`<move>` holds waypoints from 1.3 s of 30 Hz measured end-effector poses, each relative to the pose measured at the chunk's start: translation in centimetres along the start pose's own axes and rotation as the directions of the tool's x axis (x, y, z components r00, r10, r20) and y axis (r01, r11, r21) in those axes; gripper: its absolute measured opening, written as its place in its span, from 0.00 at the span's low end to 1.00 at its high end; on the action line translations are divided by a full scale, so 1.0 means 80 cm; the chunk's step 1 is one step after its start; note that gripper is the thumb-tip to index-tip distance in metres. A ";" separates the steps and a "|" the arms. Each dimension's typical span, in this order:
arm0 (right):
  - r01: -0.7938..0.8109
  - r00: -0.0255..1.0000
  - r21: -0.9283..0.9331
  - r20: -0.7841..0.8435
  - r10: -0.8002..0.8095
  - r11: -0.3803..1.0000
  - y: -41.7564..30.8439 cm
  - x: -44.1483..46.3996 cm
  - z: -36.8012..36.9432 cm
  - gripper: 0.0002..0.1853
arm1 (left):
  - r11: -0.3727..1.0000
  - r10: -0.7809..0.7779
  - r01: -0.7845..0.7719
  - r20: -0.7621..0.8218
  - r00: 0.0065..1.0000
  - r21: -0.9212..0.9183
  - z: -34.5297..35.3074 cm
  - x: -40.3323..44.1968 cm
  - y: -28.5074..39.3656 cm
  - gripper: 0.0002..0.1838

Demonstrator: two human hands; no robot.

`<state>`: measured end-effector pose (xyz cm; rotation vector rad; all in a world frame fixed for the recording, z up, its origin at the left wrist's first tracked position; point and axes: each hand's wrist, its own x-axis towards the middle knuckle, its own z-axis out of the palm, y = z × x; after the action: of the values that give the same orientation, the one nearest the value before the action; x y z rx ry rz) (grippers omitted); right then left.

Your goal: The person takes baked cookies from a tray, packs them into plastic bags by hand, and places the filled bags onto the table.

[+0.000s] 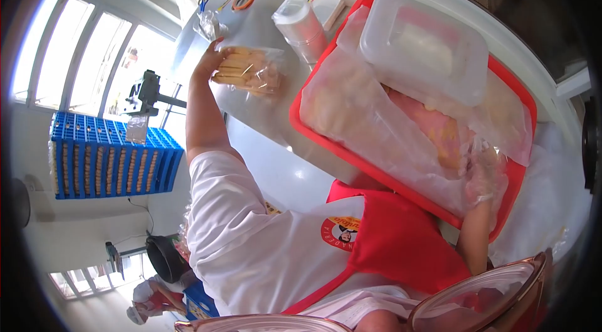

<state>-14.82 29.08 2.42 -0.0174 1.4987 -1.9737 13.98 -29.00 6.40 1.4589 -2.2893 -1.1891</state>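
My left hand [212,59] is at the near-left end of a clear plastic bag [248,70] filled with golden-tan, stick-like pieces, its fingers closed on the bag's edge. The bag is on or just above the grey table. In a clear plastic glove, my right hand [481,175] reaches into the right end of a red crate [370,167]. The crate is lined with whitish plastic sheeting [345,103], and pink and yellow contents [436,128] show through a gap beside that hand. Folds of glove and sheeting hide what the right fingers do.
A translucent lidded box [426,49] rests across the crate's far side. Clear plastic tubs [301,27], an orange tape roll [242,0] and scissors [202,3] stand or lie on the grey table [263,18]. Stacked blue trays [116,156] and another person [153,299] are off to the left.
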 end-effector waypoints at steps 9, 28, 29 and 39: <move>-0.012 1.000 -0.053 0.007 0.013 0.999 0.013 0.005 -0.001 0.14 | 0.917 0.098 0.051 -0.348 0.932 0.396 0.050 0.048 -0.037 0.33; -0.102 0.995 -0.232 -0.024 0.100 0.967 0.031 0.008 -0.013 0.12 | 0.945 0.001 0.248 -0.758 0.653 0.215 0.104 0.063 0.000 0.16; -0.097 0.995 -0.239 -0.021 0.095 0.966 0.033 0.009 -0.015 0.12 | 0.908 0.002 0.293 -0.702 0.712 0.300 0.109 0.068 -0.005 0.16; -0.122 0.992 -0.264 -0.017 0.122 0.957 0.043 0.013 -0.028 0.10 | 0.733 0.240 0.082 -0.369 0.898 0.676 0.138 -0.006 0.029 0.26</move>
<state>-14.82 30.06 -1.73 -0.0374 1.7130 -1.6654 6.79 -22.29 0.82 1.5769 -2.5043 0.0906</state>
